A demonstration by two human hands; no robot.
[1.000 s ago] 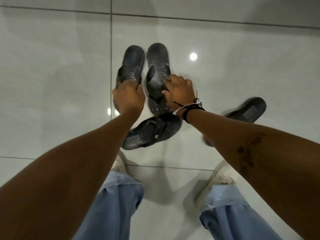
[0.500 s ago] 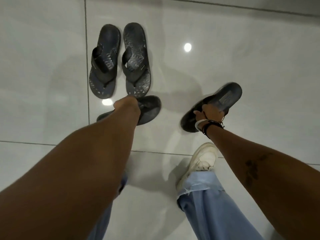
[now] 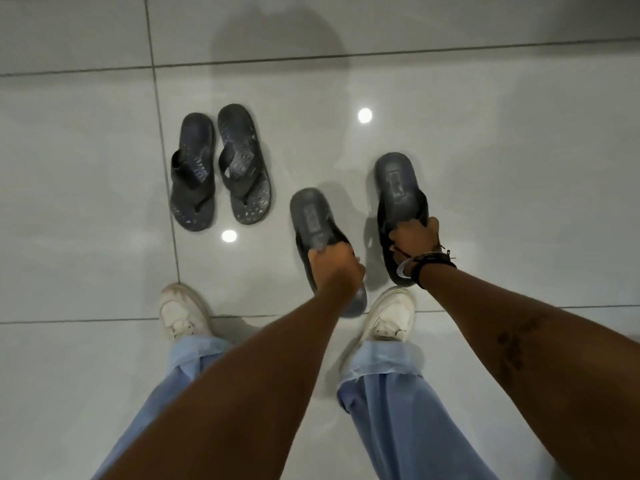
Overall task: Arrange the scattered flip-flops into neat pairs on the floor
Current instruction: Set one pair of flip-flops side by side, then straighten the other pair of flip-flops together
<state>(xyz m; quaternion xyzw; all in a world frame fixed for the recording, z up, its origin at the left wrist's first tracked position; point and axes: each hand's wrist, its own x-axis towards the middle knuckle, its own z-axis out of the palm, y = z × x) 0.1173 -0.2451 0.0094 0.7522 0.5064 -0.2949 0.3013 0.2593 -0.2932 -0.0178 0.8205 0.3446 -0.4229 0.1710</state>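
Observation:
Two dark patterned flip-flops lie side by side on the grey tiled floor, the left one (image 3: pixel 192 174) and the right one (image 3: pixel 243 167), heels pointing away from me. To their right, my left hand (image 3: pixel 335 264) grips a plainer dark flip-flop (image 3: pixel 311 220) by its strap area. My right hand (image 3: pixel 414 239) grips its match (image 3: pixel 398 183) in the same way. The two held flip-flops point the same way, roughly parallel, a hand's width apart. Whether they touch the floor I cannot tell.
My white sneakers, left (image 3: pixel 183 311) and right (image 3: pixel 389 315), stand just below the flip-flops, under light blue jeans. Glossy tiles with grout lines spread all around, with bright light reflections (image 3: pixel 364 115) on them.
Both hands left the patterned pair lined up on the floor, took hold of the two plainer flip-flops and turned them to lie parallel, to the right of the first pair.

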